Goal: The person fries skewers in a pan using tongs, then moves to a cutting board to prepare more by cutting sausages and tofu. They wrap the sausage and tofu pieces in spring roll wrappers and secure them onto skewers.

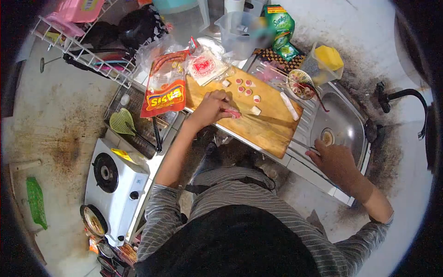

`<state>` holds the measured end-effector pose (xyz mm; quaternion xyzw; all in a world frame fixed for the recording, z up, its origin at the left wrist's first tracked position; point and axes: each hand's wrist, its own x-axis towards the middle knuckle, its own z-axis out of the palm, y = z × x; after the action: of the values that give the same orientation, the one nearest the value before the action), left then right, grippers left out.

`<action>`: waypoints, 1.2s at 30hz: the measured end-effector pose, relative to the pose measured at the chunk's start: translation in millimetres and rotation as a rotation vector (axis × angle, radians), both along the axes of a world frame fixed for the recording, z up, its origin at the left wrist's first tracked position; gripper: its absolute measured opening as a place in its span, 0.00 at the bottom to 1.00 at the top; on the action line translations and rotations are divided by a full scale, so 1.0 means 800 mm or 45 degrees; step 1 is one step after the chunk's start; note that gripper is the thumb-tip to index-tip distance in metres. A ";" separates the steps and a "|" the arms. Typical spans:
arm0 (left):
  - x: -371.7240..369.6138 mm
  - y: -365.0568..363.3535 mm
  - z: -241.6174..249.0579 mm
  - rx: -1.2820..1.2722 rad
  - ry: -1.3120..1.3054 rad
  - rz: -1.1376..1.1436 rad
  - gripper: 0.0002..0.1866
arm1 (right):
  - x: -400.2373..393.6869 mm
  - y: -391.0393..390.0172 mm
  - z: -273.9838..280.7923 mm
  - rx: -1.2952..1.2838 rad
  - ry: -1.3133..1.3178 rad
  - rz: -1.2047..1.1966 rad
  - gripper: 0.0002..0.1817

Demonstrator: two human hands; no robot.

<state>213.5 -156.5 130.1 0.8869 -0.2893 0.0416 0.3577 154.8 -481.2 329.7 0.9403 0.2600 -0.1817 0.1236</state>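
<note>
My left hand (212,110) pinches a short pink-red sausage piece (233,113) over the front edge of the wooden cutting board (272,131). To the right, my right hand (334,164) is closed in front of the sink, round something thin and dark that I cannot make out. Several round red slices with pale rims (248,92) lie on the board, with a few white chunks (255,110) around them. A long white roll (289,106) rests near the board's right side. Behind it, a patterned bowl (301,85) holds skewered pieces, their sticks pointing left.
A red and yellow sausage packet (164,94) and a white packet with red print (206,67) lie left of the board. The steel sink (341,115) and black tap (406,94) are right. A two-burner stove (115,180) stands left, below a white wire rack (87,55).
</note>
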 end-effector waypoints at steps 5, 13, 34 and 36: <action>-0.004 -0.002 0.015 0.074 -0.214 0.036 0.11 | 0.003 0.009 -0.009 0.061 0.024 0.011 0.20; 0.000 0.001 0.009 0.086 0.026 0.026 0.09 | 0.017 0.013 -0.019 0.008 -0.067 0.196 0.20; 0.000 0.005 0.009 0.071 0.002 0.006 0.11 | 0.044 0.044 0.015 -0.155 0.071 0.147 0.22; -0.001 0.005 0.007 0.066 -0.005 0.012 0.11 | 0.045 0.052 0.025 -0.142 0.050 0.142 0.22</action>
<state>212.8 -152.9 135.6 0.8972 -0.2869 0.0376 0.3336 190.8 -439.8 349.6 0.9122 0.3037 -0.2073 0.1805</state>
